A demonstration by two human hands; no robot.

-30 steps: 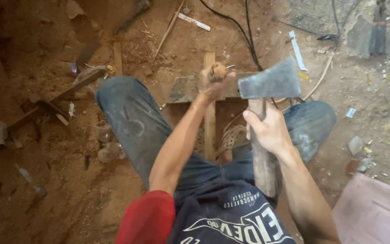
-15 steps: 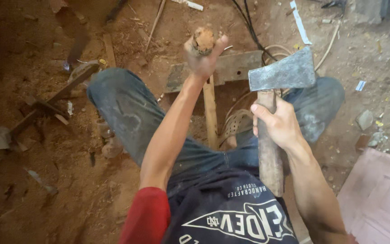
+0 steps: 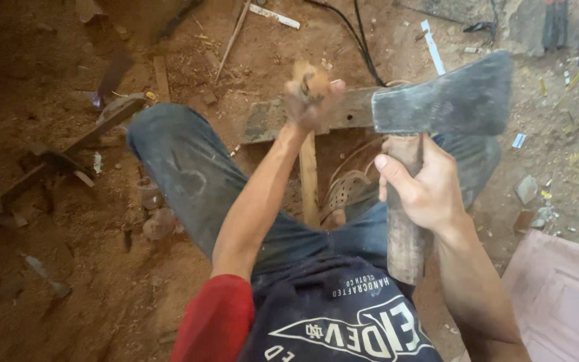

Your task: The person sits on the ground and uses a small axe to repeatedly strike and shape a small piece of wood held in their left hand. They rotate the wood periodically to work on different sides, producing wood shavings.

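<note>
Head view, looking down over my lap to the dirt floor.

Item: my right hand. Fingers wrapped tight around the wooden handle of a hatchet, thumb laid along the front of the handle just under the head. The grey steel head sits above my fist, blade edge flaring to the right, raised clear of the ground. The butt of the handle hangs down past my wrist, over my lap.

Item: my left hand. Arm stretched forward between my knees, fingers closed in a fist around the top of a narrow wooden stick. The hand is motion-blurred, so I cannot tell the exact finger placement. The stick stands roughly upright below the fist, running down between my legs.

Item: flat wooden plank, lying crosswise on the floor just behind the stick, reaching from my left knee toward the hatchet head.

Item: my legs in dusty blue jeans, spread to either side of the stick.

Item: coiled wire or ribbed ring, on the ground between stick and hatchet handle; too dim to name surely.

Item: black cables, running from the top edge toward the plank.

Item: pink panel, lower right corner.

Item: wood scraps and offcuts, scattered at left.
</note>
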